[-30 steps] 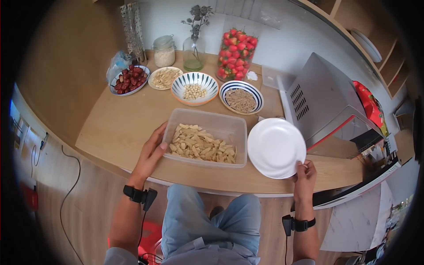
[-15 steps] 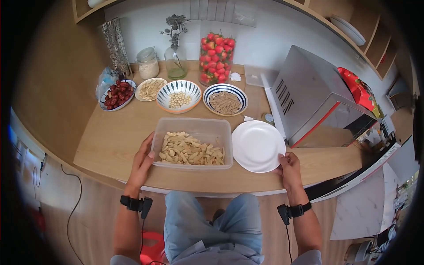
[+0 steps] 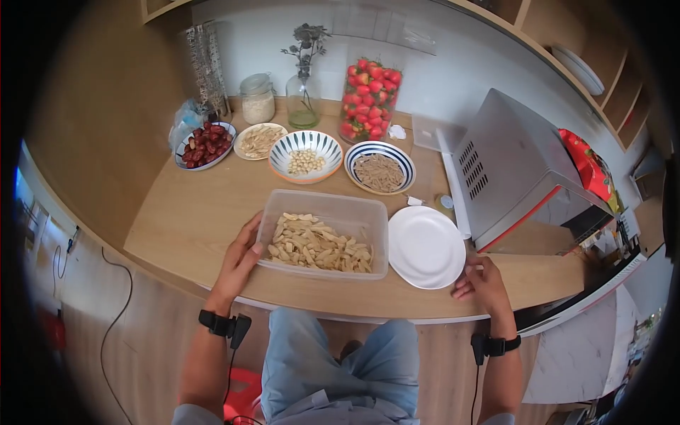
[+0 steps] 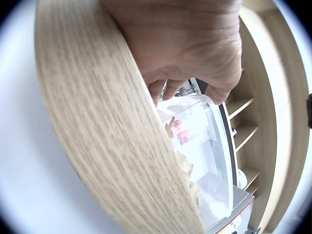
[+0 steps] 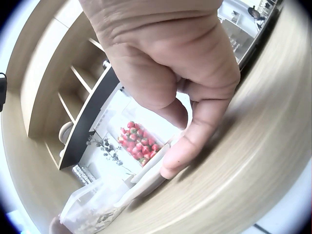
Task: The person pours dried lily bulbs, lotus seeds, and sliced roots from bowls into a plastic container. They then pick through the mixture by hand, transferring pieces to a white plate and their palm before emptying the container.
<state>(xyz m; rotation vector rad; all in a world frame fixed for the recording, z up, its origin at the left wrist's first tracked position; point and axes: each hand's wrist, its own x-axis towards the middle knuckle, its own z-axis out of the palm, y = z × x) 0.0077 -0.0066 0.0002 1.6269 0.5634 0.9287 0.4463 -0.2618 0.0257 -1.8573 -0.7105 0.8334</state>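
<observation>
A clear plastic container (image 3: 354,212) of pale dried slices (image 3: 319,246) stands near the front of the wooden counter. My left hand (image 3: 239,263) grips its left side, thumb over the rim (image 4: 214,109) and fingers along the outer wall. To the container's right, a white plate (image 3: 426,248) lies flat on the counter and holds nothing. Just off the plate's right edge is my right hand (image 3: 487,285), its fingers loosely bent and nothing between them. In the right wrist view the fingertips (image 5: 170,165) are close by the plate's edge.
Behind stand a bowl of red dates (image 3: 205,145), a small plate of slices (image 3: 259,142), a bowl of pale round pieces (image 3: 280,152) and a bowl of brown sticks (image 3: 380,173). A strawberry-filled jar (image 3: 372,99) is at the back. A microwave (image 3: 517,170) stands right.
My right hand has let go of the white plate and drawn off to its right, after the plate came down onto the counter. My left hand keeps its grip on the container.
</observation>
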